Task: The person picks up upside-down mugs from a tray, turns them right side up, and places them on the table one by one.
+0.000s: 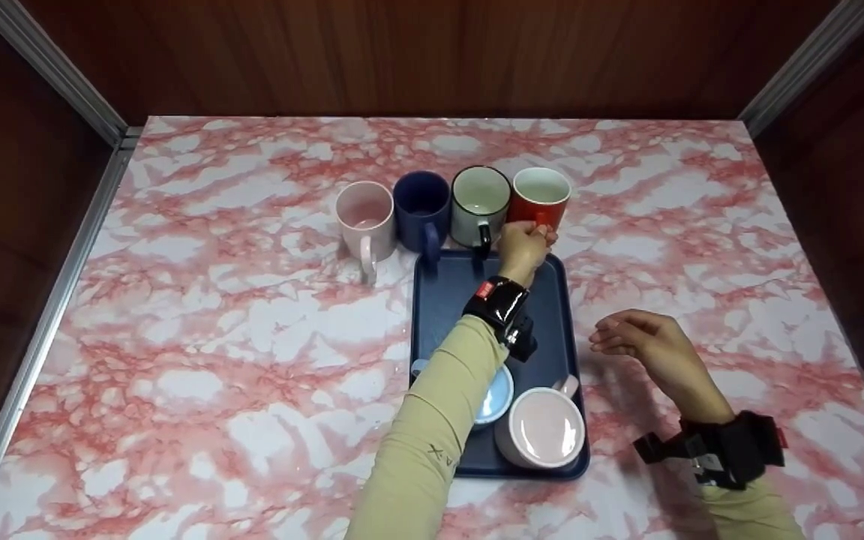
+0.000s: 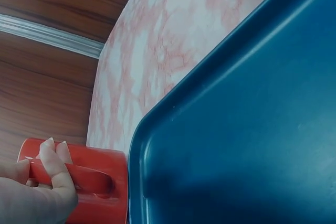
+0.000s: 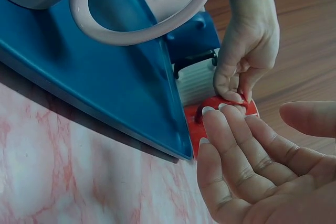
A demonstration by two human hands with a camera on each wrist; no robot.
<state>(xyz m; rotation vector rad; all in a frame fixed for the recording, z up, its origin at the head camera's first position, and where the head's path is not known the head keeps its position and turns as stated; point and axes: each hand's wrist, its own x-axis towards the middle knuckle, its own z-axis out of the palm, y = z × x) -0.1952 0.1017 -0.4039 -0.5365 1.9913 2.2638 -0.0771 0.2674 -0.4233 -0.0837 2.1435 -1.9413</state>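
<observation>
My left hand [image 1: 523, 247] reaches across the blue tray [image 1: 432, 315] and grips the handle of a red mug [image 2: 94, 208] with a white inside. In the left wrist view its fingers [image 2: 55, 166] curl round that handle, and the mug stands right at the tray's rim. My right hand [image 1: 657, 356] hovers to the right of the tray, fingers loosely bent, with nothing in it. Left of the red mug stand a white mug with a black rim [image 1: 469, 225], a dark blue mug [image 1: 421, 217] and a pink mug [image 1: 368, 225], handles towards me.
On the tray's near end stand a pale pink mug [image 1: 548, 431] and a light blue mug [image 1: 498, 397], the latter partly hidden by my left sleeve [image 1: 432, 435]. Dark wooden panels [image 1: 432, 60] border the red-and-white marbled table [image 1: 237, 300].
</observation>
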